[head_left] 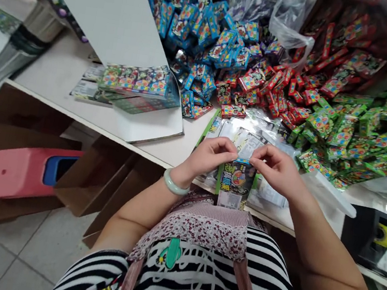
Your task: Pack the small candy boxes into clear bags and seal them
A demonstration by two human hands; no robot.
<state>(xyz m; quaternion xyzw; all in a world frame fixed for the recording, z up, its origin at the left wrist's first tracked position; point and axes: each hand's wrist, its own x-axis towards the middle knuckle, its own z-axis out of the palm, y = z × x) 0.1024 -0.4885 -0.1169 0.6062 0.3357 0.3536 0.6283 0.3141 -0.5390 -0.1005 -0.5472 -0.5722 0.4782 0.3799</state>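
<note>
A dark printed candy packet with large yellow-green characters stands at the table's front edge, close to my apron. My left hand, with a pale green bangle on its wrist, pinches the packet's top edge at its left corner. Opposite it, my right hand pinches the same edge at the right corner, thumb and forefinger together. A thin blue strip shows along that edge between the fingertips. Clear plastic sleeves and printed sheets lie just behind, partly covered by both hands.
Small blue boxes, red boxes and green boxes are heaped at the back. A white board display holds a row of boxes at left. A black tape dispenser stands right. Cardboard boxes and a pink stool are below left.
</note>
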